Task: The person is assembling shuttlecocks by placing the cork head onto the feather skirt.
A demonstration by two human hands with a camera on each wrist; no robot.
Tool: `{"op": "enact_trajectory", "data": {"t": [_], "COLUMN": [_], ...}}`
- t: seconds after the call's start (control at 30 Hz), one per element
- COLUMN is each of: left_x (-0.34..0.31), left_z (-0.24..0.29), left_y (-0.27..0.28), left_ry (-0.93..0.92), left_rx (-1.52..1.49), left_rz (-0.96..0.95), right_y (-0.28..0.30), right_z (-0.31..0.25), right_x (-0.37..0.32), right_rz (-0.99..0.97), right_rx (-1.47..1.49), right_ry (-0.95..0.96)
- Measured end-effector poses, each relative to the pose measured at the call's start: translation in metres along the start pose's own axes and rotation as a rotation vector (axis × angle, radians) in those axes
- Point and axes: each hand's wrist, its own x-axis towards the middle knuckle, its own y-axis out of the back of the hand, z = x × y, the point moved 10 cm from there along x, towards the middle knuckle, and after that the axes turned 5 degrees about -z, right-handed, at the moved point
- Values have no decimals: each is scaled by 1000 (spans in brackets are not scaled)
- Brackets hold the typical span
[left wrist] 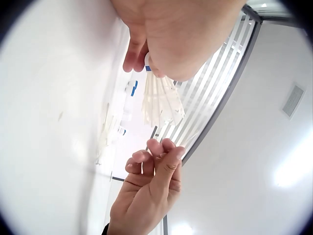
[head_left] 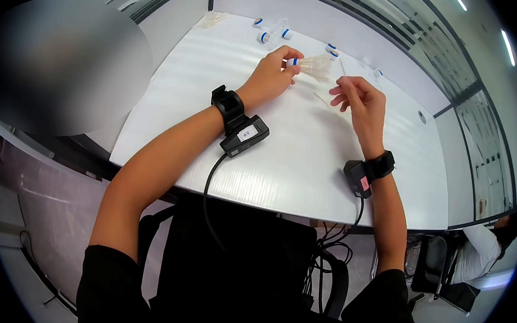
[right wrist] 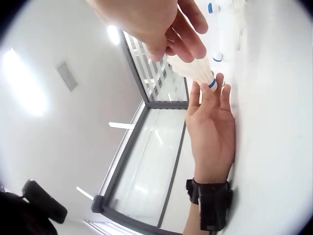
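Observation:
My left hand (head_left: 274, 72) pinches the blue-banded cork of a white feather shuttlecock (head_left: 315, 68) and holds it just above the white table (head_left: 282, 160), skirt pointing right. In the left wrist view the shuttlecock (left wrist: 161, 100) hangs from the left hand (left wrist: 176, 34). My right hand (head_left: 355, 99) hovers just right of the skirt with thumb and fingertips pinched together. A thin white feather stem (head_left: 343, 67) seems to rise from that pinch. In the left wrist view the right hand (left wrist: 151, 181) stays a little apart from the skirt. The right wrist view shows the shuttlecock (right wrist: 193, 68) between both hands.
Several loose blue-banded corks (head_left: 264, 37) lie along the table's far edge, with more (head_left: 331, 49) behind the shuttlecock. A small pile of feathers (head_left: 211, 19) sits at the far left corner. Another person (head_left: 483, 248) sits at the lower right, beyond the table.

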Motion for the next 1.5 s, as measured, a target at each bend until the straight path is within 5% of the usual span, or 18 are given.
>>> {"op": "enact_trajectory", "data": {"t": [0.2, 0.53, 1.1, 1.5], "left_x": [-2, -2, -1, -1], "left_z": [0, 0, 5, 6], "left_y": [3, 5, 10, 0], "left_ry": [20, 26, -117, -83], "left_rx": [6, -15, 168, -37], "left_rz": [36, 51, 95, 10], "right_y": [-7, 9, -4, -17], "right_z": [6, 12, 13, 1], "right_x": [2, 1, 5, -3], "right_rz": [-29, 35, -178, -301], "right_rx": [196, 125, 12, 72], "right_ry": [-53, -123, -124, -161]}}
